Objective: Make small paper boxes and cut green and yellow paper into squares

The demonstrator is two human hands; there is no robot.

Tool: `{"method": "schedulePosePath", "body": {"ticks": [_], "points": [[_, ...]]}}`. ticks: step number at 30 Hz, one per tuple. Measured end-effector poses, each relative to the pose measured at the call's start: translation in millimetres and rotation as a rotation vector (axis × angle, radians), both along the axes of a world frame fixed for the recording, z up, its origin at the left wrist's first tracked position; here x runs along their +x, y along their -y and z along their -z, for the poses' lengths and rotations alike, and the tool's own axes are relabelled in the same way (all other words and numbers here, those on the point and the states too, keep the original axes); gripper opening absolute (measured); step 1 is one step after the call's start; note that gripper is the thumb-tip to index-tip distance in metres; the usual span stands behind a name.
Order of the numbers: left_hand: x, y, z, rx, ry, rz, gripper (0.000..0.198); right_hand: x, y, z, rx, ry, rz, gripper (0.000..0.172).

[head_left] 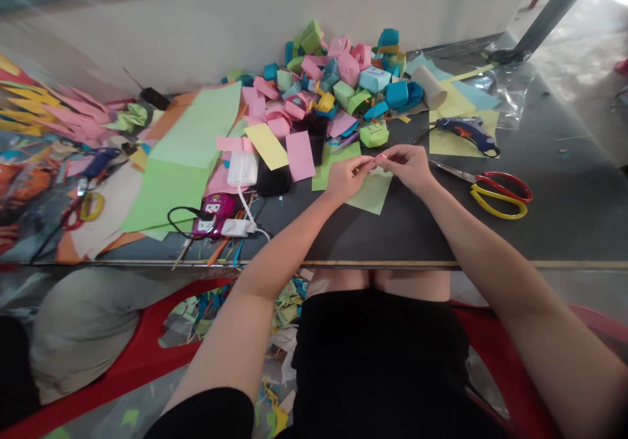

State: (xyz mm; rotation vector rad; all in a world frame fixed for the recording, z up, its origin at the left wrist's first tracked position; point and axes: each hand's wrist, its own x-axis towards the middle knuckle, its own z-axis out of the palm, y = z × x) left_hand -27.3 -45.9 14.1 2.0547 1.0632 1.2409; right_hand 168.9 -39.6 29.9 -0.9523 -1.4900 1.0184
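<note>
Above green paper on the desk, a small pink piece being pinched between left hand and right hand, both clamped on it, scissors laid nearby

A pale wall backs the dark table.

Folded paper pieces crowd a dark bench, alongside red-and-yellow scissors, a pale green sheet and a black phone.
</note>
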Motion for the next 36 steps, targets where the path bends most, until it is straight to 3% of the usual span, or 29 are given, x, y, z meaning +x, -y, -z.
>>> {"method": "schedulePosePath", "body": {"ticks": [6, 13, 20, 36], "points": [[-0.9, -0.3, -1.0, 0.050, -0.021, -0.028, 0.049, 5.0, -2.0, -0.6, 0.064, 0.059, 0.041, 0.034], [0.3, 0.1, -5.6, 0.043, -0.024, -0.004, 0.049, 6.5, -7.9, -0.4, -0.034, -0.004, 0.008, 0.026], [3.5, 4.2, -12.5, -0.008, -0.002, 0.015, 0.046, 7.7, -7.1, -6.6, -0.031, -0.016, -0.004, 0.034], [2.7, -3.9, 0.8, 0.021, -0.050, -0.040, 0.040, 11.9, 1.3, -6.3, 0.133, 0.269, 0.058, 0.031]]}}
